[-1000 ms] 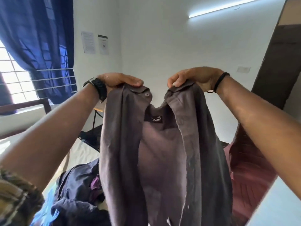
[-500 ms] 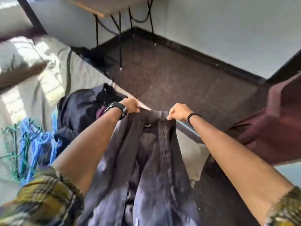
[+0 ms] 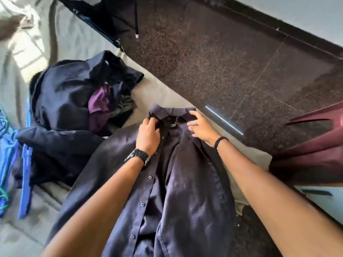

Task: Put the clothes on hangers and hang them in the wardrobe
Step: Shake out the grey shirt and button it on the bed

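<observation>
A dark shirt (image 3: 185, 182) lies lengthwise near the bed's (image 3: 70, 34) right edge, collar farthest away. The left hand (image 3: 148, 134) pinches the collar; the right hand (image 3: 201, 127) presses it with straight fingers.

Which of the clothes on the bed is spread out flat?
The dark button-up shirt under both hands, collar pointing away from the person. The other clothes sit crumpled in a heap to its left.

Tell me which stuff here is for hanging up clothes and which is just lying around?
For the job:
dark button-up collared shirt, under both hands
pile of dark and purple clothes
blue and green plastic hangers
maroon garment

Just lying about:
pale bedsheet
speckled dark floor
black metal table legs
</observation>
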Available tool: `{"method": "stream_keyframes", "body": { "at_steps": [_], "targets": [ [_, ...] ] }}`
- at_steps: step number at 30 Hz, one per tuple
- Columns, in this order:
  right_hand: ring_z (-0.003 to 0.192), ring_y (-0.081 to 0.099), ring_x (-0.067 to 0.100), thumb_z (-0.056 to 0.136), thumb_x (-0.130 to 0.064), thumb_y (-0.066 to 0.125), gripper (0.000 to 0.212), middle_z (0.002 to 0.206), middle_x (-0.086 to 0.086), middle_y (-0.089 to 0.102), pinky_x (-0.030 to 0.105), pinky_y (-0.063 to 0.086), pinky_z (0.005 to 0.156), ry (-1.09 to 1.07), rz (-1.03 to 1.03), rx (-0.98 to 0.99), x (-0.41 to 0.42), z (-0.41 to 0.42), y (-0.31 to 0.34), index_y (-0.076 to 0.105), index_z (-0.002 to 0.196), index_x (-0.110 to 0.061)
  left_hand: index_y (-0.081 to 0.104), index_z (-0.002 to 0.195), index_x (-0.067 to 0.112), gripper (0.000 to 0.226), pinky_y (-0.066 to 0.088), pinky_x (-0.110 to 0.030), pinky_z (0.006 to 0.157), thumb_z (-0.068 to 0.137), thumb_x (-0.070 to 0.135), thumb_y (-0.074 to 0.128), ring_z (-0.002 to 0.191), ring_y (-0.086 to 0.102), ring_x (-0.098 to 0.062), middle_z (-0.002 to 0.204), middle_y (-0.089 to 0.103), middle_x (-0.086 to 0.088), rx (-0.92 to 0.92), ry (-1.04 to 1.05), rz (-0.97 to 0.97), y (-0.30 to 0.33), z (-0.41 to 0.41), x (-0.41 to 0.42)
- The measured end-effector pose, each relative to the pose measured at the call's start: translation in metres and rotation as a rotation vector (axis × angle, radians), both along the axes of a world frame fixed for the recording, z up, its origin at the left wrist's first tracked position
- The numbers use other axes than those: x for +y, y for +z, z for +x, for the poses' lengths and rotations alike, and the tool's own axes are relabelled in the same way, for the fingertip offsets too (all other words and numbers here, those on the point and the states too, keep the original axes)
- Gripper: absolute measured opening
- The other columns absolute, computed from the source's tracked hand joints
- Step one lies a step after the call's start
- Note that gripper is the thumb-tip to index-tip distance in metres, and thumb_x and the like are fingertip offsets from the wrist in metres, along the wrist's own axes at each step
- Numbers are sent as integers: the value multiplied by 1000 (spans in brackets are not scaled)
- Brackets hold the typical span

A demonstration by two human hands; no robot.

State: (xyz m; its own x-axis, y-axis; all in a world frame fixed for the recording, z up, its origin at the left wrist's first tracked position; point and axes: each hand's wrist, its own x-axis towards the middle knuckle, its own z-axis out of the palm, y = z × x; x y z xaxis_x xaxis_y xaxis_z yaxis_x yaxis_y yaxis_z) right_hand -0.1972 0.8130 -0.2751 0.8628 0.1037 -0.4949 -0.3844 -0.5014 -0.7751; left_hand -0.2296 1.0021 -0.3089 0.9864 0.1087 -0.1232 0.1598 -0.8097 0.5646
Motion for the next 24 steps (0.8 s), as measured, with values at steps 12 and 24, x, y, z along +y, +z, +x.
{"method": "stream_keyframes", "body": {
  "at_steps": [12,24],
  "targets": [
    [86,55,37,87,-15,64,18,82,18,65,35,29,66,88,-446,-133,-49,-90,-61,52,74,-14,63,104,0,23,44,-31,88,81,-2,65,97,61,-32,102,66,-17,171,215,-151,-73,-61,-7],
    [64,50,13,78,-12,73,15,63,4,58,19,39,62,-138,-107,-413,41,-91,-51,66,86,0,54,77,14,31,41,-5,56,78,-15,64,61,47,-7,68,51,-2,202,130,-639,-99,-56,31]
  ]
}}
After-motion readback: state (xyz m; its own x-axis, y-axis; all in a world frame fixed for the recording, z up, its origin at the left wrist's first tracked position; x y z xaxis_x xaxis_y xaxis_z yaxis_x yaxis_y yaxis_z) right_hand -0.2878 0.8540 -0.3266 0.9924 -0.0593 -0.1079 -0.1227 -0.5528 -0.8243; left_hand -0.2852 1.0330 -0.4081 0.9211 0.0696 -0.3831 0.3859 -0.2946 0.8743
